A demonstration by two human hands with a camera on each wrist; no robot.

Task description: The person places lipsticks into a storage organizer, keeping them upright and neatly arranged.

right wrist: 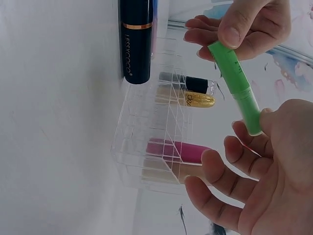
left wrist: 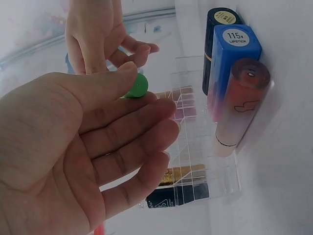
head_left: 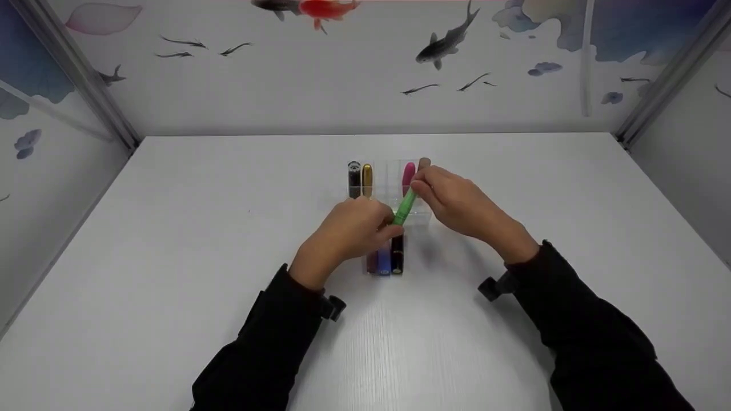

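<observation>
A slim green lipstick tube point(head_left: 406, 206) slants between the two hands, above a clear plastic organizer point(right wrist: 142, 112). My left hand point(head_left: 355, 228) pinches its lower end between thumb and index finger; the other fingers are loosely extended in the left wrist view. At the upper end, my right hand point(head_left: 460, 202) holds the tube with thumb and index finger. Standing in the organizer are a black tube point(head_left: 354, 178), a gold tube point(head_left: 367, 178), a magenta tube point(head_left: 409, 172) and a beige-brown tube point(head_left: 424, 163). The left hand partly hides the organizer in the head view.
On the near side of the organizer are a black lipstick point(head_left: 397, 254), a blue lipstick point(left wrist: 234, 58) and a translucent reddish tube point(left wrist: 247, 83). All stand on a white table point(head_left: 228, 257). Printed panels point(head_left: 342, 80) with fish enclose its back and sides.
</observation>
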